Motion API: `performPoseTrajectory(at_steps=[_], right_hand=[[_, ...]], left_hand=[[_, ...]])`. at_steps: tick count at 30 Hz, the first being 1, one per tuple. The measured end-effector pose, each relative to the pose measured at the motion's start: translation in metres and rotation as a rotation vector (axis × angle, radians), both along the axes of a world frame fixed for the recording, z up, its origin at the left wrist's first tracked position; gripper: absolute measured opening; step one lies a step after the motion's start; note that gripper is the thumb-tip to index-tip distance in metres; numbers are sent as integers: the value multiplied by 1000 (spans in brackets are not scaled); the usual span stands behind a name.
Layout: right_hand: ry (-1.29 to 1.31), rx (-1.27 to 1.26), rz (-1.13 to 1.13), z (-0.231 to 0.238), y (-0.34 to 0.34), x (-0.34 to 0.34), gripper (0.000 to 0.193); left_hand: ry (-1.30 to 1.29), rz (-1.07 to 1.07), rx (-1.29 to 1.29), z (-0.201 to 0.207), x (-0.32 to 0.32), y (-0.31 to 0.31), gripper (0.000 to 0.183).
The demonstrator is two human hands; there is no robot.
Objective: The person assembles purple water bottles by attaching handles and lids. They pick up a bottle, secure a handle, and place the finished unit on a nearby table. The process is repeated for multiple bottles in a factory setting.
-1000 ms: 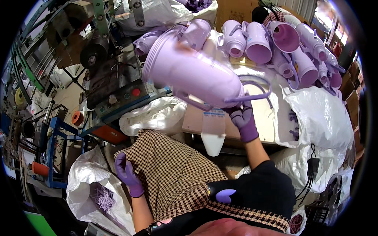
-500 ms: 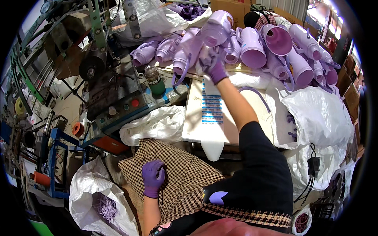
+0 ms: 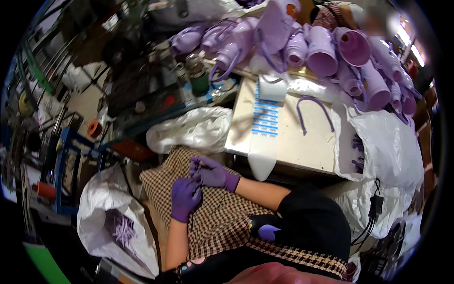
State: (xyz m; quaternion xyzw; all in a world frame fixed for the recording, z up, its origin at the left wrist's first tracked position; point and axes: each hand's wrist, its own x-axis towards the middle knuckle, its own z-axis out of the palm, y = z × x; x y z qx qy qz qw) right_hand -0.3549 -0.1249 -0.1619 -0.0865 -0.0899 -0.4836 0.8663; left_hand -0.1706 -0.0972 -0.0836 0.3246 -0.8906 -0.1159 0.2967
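Both my hands, in purple gloves, meet above the checked apron [image 3: 222,208] over my lap. My left hand [image 3: 186,199] is closed, its fingers curled in at the tips. Close against it, my right hand [image 3: 215,175] has its fingers drawn together near the left fingertips. Whatever may be between the fingers is too small to make out. Beyond them, on the white work table [image 3: 302,146], lie a strip of blue and white labels [image 3: 266,116] on backing paper and a curved purple handle [image 3: 316,100].
Several lilac flask shells with handles [image 3: 323,54] pile up along the back. A dark machine with buttons [image 3: 146,94] stands at left, beside a glass jar [image 3: 198,80]. White sacks flank me: one holding lilac scraps [image 3: 124,229], another with small purple parts [image 3: 378,142].
My right hand has come back from the flask shells to my lap, beside the left hand. The head view has shifted, and the purple handle on the table shows more fully.
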Motion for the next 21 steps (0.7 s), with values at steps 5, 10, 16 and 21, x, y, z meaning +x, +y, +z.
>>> performPoseTrajectory(at_steps=[5, 10, 16, 21], right_hand=[[55, 48, 52, 12, -5, -4, 33], [138, 55, -20, 13, 1, 0, 31], [201, 57, -64, 10, 3, -4, 31], [235, 53, -66, 11, 1, -2, 30]], left_hand=[[-11, 15, 60, 12, 4, 0, 16], [38, 25, 29, 5, 5, -1, 15], [31, 24, 42, -1, 7, -4, 19], [-10, 45, 65, 2, 9, -4, 19]])
